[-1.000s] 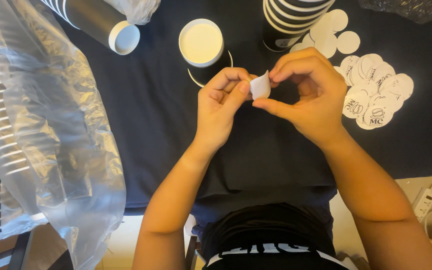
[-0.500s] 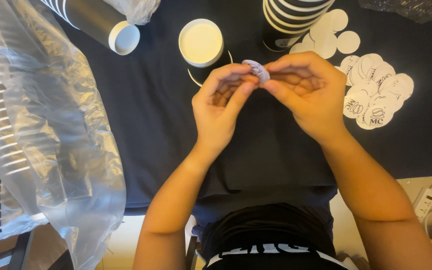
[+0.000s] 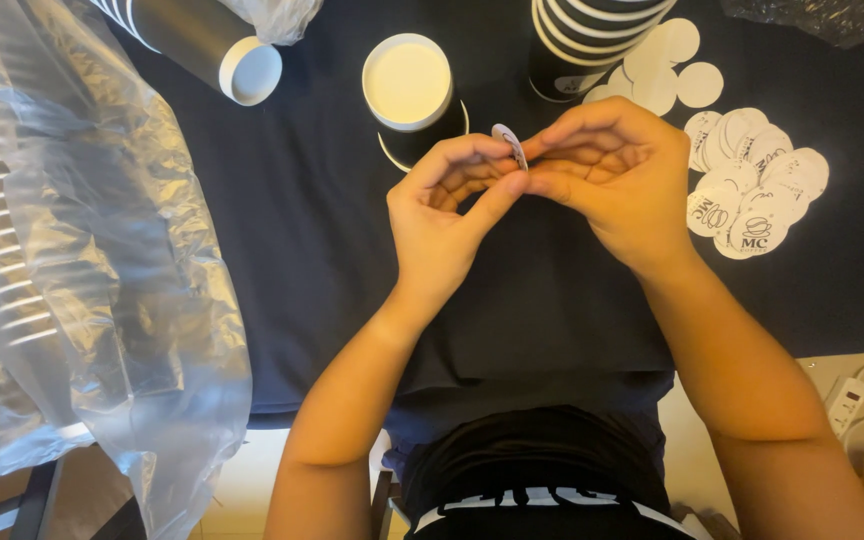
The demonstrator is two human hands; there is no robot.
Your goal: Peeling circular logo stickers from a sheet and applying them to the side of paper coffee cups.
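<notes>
The left hand (image 3: pixel 447 215) and the right hand (image 3: pixel 607 175) both pinch one small round sticker (image 3: pixel 509 143) between them. It stands on edge, just in front of the open paper cup (image 3: pixel 407 85).

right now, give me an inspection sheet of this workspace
surface: black tablecloth over the table
job's things: small round sticker, edge-on, pinched between both hands; upright black paper cup just beyond them
clutter: pile of round stickers at right; blank white discs; stack of striped cups; cup stack lying on its side; clear plastic bag at left
grippers: left hand and right hand, fingers closed on the sticker
cables: white power strip with cord, lower right
surroundings: nothing seen
</notes>
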